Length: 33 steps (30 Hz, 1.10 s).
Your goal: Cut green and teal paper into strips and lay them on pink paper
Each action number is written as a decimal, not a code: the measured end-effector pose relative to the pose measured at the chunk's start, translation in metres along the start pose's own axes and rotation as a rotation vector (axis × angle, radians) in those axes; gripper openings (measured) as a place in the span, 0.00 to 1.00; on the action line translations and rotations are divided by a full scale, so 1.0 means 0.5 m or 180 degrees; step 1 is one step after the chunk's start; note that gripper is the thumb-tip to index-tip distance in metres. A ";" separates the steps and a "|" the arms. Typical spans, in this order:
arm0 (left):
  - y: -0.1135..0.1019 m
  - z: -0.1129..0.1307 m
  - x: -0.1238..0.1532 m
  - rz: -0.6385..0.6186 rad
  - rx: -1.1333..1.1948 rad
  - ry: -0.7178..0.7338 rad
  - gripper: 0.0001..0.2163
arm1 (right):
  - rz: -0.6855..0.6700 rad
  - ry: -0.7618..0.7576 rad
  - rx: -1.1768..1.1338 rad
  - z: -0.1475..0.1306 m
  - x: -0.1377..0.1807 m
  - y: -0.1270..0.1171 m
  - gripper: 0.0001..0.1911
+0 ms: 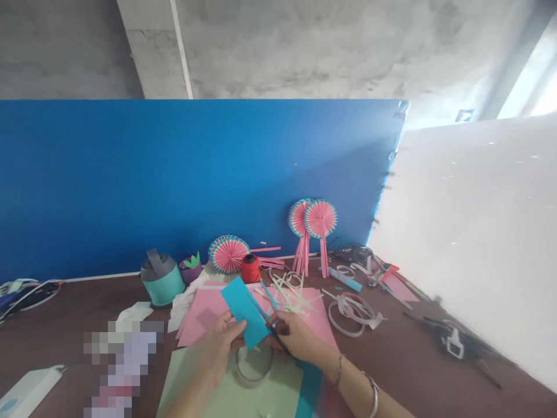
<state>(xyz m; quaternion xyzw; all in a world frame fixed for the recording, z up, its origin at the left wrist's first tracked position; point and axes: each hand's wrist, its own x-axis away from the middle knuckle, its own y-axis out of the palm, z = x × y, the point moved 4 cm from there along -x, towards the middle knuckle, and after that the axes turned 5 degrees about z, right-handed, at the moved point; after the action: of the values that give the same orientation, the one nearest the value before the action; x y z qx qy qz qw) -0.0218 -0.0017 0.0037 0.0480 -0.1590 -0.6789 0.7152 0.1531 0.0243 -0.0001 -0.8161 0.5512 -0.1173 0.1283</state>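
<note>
My left hand (227,339) pinches the lower left edge of a bright blue paper rectangle (244,310), tilted above the work surface. In my right hand (291,334) is a pair of scissors (260,306), its blades lying along the right side of the blue paper. A narrow blue strip (270,295) stands off beside the blades. Beneath the hands lie pale green sheets (187,377) with a roll of tape (255,382) on them. Behind these, pink sheets (202,310) carry a loose heap of pale green strips (296,296).
Finished pink pleated paper fans (321,218) lean on the blue partition (174,174); another fan (230,255) lies left. A red thread spool (250,269), teal cup (163,281), purple pot (191,270), glue stick (346,280), white ribbon coils (348,313) and dark cables (461,339) surround the papers.
</note>
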 end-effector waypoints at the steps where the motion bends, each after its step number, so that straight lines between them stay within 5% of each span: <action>1: 0.001 0.001 0.000 -0.0016 -0.0002 0.0004 0.19 | -0.0008 0.0026 -0.0015 0.001 0.000 0.000 0.08; 33: 0.015 -0.010 0.004 -0.0213 -0.0124 -0.0189 0.21 | 0.0076 0.0063 0.0049 0.012 -0.003 -0.001 0.16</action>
<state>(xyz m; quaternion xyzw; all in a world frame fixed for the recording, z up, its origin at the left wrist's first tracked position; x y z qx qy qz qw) -0.0132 -0.0036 0.0011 0.0191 -0.1652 -0.7065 0.6879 0.1550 0.0266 -0.0059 -0.8072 0.5612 -0.1281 0.1306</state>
